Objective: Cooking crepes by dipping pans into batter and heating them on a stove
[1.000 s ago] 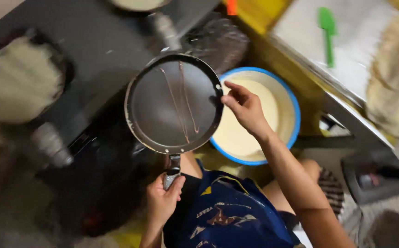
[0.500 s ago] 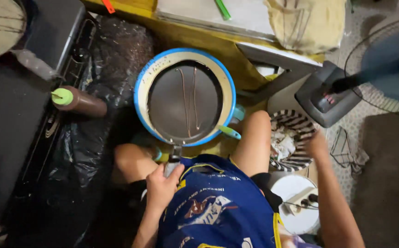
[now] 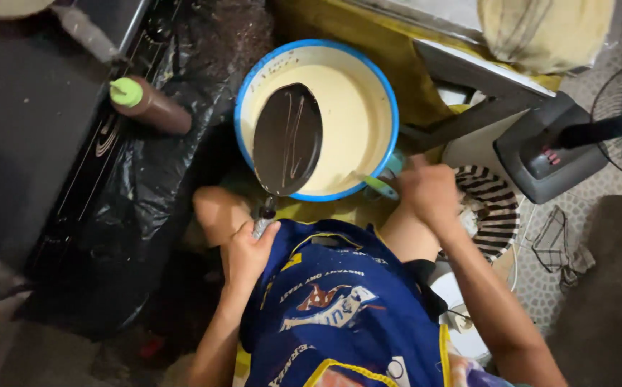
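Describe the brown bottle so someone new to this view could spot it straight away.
Start at the big blue-rimmed basin of pale batter at top centre, where the left hand tilts a dark pan. Look left across the crinkled black plastic sheet to the edge of the black stove. The squeeze bottle lies there on its side, the only brown thing with a bright green cap.

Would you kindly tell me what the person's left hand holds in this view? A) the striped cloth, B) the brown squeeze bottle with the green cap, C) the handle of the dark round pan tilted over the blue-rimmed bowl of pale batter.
C: the left hand grips the handle of the dark round pan, which tilts over the blue-rimmed bowl of batter.
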